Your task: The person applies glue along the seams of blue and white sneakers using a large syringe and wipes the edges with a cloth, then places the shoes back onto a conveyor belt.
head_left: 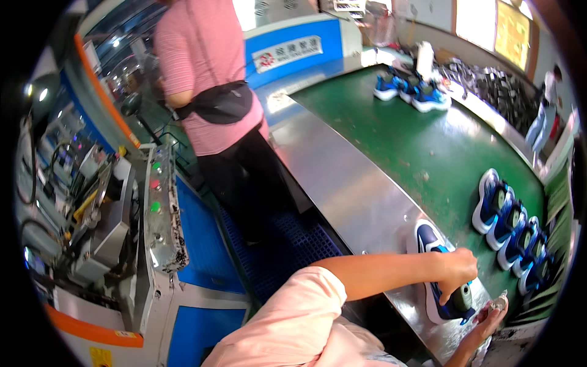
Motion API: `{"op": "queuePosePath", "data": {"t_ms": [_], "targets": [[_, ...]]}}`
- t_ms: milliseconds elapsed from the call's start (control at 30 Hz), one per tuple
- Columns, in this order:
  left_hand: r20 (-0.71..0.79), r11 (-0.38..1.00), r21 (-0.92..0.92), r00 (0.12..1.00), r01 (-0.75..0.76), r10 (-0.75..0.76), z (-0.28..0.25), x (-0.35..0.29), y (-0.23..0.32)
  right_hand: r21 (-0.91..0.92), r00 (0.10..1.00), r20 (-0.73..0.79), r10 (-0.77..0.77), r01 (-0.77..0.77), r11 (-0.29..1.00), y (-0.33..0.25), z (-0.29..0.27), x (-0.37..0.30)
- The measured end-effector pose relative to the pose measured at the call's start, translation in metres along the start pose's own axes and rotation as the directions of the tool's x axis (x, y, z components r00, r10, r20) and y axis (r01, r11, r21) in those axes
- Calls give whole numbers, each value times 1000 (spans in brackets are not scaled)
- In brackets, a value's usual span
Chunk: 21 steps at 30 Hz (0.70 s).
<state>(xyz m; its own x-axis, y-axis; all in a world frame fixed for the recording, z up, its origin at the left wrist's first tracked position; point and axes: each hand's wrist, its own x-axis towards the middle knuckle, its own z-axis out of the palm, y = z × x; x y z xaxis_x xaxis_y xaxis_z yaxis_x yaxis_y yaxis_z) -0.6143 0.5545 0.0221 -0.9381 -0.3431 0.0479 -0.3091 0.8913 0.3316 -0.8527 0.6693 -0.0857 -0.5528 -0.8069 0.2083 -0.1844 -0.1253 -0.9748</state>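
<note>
Left hand (457,270) closed around blue-white shoe (441,278) at near edge of green conveyor belt (397,140), right hand (489,318) just beside shoe's heel, pinching a small pale object (500,302).

Factory hall, long green conveyor belt (391,140) with a steel side ledge (342,183), blue grated floor mat (275,251), blue and white machine housing (287,52), grey control panel (160,208) with coloured buttons, bright windows (483,21) at the back wall

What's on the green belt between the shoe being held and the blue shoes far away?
In the head view, between the held shoe and the far shoes there is only bare green belt.
</note>
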Motion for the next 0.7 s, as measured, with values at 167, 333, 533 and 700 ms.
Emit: {"op": "queuePosePath", "data": {"t_ms": [167,333,533,700], "targets": [[-107,994,100,994,36,-26,9,47,-49,69,988,54,-142,138,988,-14,80,62],[-118,965,125,970,229,-215,-1,62,-76,48,973,118,-196,191,980,-13,128,95],[-154,914,81,911,398,-384,-14,84,-89,27,960,114,-257,255,967,-24,141,120],[-186,906,-9,889,424,-418,-21,74,-83,15,954,101,-282,282,959,-34,146,128]]}}
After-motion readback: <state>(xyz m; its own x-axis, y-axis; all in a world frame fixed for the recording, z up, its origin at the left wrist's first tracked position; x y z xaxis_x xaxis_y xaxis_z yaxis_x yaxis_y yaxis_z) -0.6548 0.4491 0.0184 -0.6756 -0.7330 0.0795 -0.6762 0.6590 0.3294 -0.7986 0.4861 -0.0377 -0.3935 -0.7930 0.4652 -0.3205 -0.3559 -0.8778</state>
